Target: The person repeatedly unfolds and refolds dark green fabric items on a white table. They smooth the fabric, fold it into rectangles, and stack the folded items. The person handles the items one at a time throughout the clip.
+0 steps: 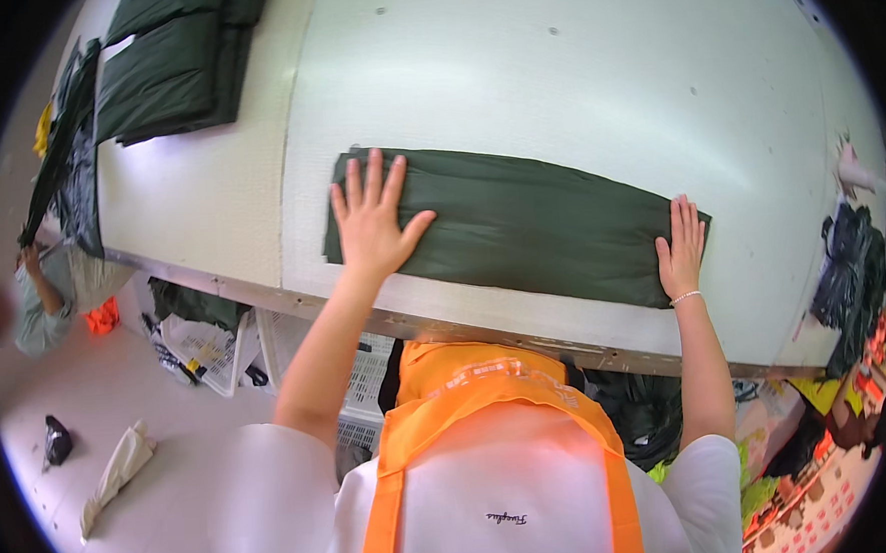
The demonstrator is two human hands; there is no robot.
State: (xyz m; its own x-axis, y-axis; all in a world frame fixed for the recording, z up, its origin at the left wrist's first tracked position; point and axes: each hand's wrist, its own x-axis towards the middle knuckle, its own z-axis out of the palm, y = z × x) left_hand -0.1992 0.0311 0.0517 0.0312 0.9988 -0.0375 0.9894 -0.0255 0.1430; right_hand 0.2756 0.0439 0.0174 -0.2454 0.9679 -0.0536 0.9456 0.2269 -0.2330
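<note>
A long dark green piece of fabric point(530, 222) lies flat on the white table point(592, 58) in front of me, its layers stacked together. My left hand point(372, 220) rests flat on its left end, fingers spread and thumb out to the side. At the opposite end, my right hand point(682, 249) lies along the edge with the fingers stretched out and close together. Neither hand grips anything. Slight creases run lengthwise through the cloth.
Folded dark green padded pieces point(167, 76) are piled at the table's far left. Dark cloth point(848, 265) hangs at the right edge. Below the front edge stand white plastic baskets point(206, 339). Another person's sleeve point(44, 307) shows at left, beside dark fabric point(76, 156).
</note>
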